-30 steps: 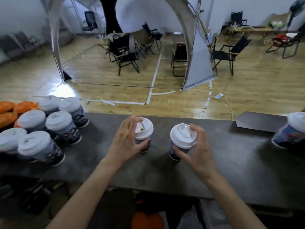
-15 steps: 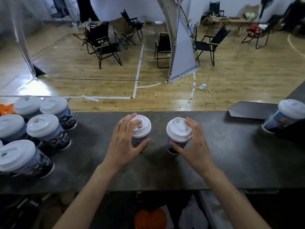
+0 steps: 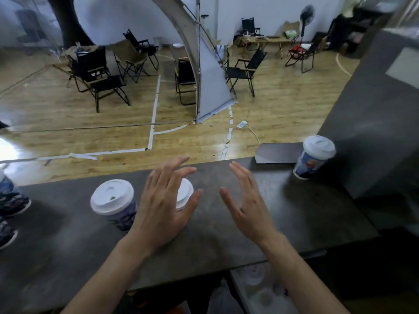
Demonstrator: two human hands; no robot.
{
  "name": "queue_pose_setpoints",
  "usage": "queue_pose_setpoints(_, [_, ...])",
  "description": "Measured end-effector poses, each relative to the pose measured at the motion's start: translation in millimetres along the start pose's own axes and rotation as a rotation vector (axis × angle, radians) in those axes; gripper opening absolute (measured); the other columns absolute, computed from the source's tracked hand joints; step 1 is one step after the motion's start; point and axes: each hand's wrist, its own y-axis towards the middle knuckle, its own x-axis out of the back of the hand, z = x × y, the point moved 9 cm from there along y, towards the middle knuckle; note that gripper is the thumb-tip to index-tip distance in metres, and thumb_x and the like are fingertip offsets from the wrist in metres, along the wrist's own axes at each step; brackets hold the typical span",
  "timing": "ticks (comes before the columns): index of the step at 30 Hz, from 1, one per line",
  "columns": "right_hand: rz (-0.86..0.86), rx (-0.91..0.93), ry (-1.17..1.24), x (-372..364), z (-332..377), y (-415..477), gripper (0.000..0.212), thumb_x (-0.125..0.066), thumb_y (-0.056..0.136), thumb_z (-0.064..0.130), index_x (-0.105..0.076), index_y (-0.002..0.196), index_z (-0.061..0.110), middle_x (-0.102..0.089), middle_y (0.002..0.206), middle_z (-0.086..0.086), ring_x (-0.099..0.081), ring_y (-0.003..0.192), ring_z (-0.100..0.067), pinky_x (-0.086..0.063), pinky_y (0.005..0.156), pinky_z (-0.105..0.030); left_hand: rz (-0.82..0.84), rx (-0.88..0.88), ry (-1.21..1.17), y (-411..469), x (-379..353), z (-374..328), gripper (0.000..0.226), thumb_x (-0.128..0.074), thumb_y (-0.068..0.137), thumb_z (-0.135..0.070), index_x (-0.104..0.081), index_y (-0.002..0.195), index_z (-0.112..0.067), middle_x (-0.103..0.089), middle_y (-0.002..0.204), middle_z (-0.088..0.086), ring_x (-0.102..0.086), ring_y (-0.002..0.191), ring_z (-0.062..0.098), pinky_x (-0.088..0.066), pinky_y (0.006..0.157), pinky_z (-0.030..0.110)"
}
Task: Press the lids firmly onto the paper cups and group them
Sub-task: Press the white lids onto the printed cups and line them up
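Head view, near end first. Shows two bare forearms reaching up over the dark counter (image 3: 294, 214), and a clear change from half a second ago: no longer gripping a cup apiece.

Finds the left hand (image 3: 163, 207) opened out, fingers straight and fanned apart, floating over the middle cup (image 3: 186, 193) and hiding most of its lid. Cannot tell whether touching that lid or just above it.

Finds the right hand (image 3: 248, 207) off its cup altogether, palm turned inward, fingers straight and loosely spread, thumb out. Holds nothing, over bare counter just right of the middle cup.

Leaves the left cup (image 3: 112, 198) standing upright just beside the left hand, lid on and looking level, with a small green speck on top.

Reads as pressing done on this pair, both lidded and close together mid-counter. Still needs grouping, though: catches only a sliver of the lidded bunch (image 3: 10, 200) at the far left edge, well apart from the pair.

Further back and to the right, spots a lone cup (image 3: 318, 156), lidded and upright, next to a grey board (image 3: 280, 152) and well apart from both hands. Probably calls for that one next, judging by open hands shifted rightward.

Beyond, just wooden floor and folding chairs (image 3: 102, 82).
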Motion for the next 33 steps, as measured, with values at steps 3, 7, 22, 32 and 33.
queue_pose_setpoints(3, [-0.114, -0.045, -0.074, 56.8, -38.9, 5.0, 0.063, -0.045, 0.103, 0.052, -0.044, 0.150, 0.010, -0.044, 0.155, -0.003, -0.037, 0.146, -0.010, -0.028, 0.121, -0.024, 0.072, -0.047, 0.030, 38.1, -51.4, -39.1, 0.041, -0.058, 0.096, -0.039, -0.059, 0.127, -0.012, -0.051, 0.146, 0.008, -0.053, 0.128, 0.031, -0.043, 0.105, 0.045])
queue_pose_setpoints(7, [-0.385, -0.065, -0.283, 143.8, -90.9, 15.0, 0.050, -0.065, 0.098, 0.032, -0.055, 0.137, 0.002, -0.051, 0.145, -0.015, -0.046, 0.137, -0.026, -0.040, 0.116, -0.043, 0.212, -0.106, 0.104, 83.5, -122.6, -72.8, 0.048, -0.049, 0.095, -0.046, -0.055, 0.130, -0.012, -0.052, 0.142, 0.009, -0.054, 0.124, 0.032, -0.042, 0.102, 0.043])
queue_pose_setpoints(22, [-0.415, -0.361, -0.111, 177.9, -224.4, 48.3, 0.072, -0.090, 0.077, 0.018, -0.046, 0.132, 0.003, -0.044, 0.144, -0.020, -0.043, 0.136, -0.033, -0.037, 0.113, -0.036, 0.234, -0.086, 0.079, 85.2, -136.7, -79.9, 0.038, -0.056, 0.097, -0.037, -0.056, 0.129, -0.016, -0.053, 0.140, 0.005, -0.053, 0.128, 0.026, -0.040, 0.106, 0.039])
queue_pose_setpoints(32, [-0.074, -0.194, 0.250, 22.1, -75.7, 35.1, 0.092, -0.097, 0.064, 0.031, -0.042, 0.137, 0.021, -0.055, 0.133, 0.002, -0.057, 0.120, -0.015, -0.051, 0.101, -0.032, 0.049, 0.059, 0.047, 25.1, -37.4, -38.8, 0.026, -0.057, 0.096, -0.024, -0.064, 0.118, -0.012, -0.061, 0.132, 0.005, -0.057, 0.123, 0.024, -0.039, 0.106, 0.034])
queue_pose_setpoints(33, [-0.039, -0.173, 0.265, 11.6, -63.3, 27.8, 0.091, -0.097, 0.064, 0.029, -0.042, 0.136, 0.023, -0.055, 0.132, 0.004, -0.056, 0.118, -0.010, -0.049, 0.101, -0.022, 0.018, 0.074, 0.037, 16.4, -26.1, -36.7, 0.024, -0.058, 0.096, -0.021, -0.065, 0.116, -0.011, -0.062, 0.131, 0.004, -0.058, 0.123, 0.022, -0.040, 0.107, 0.034])
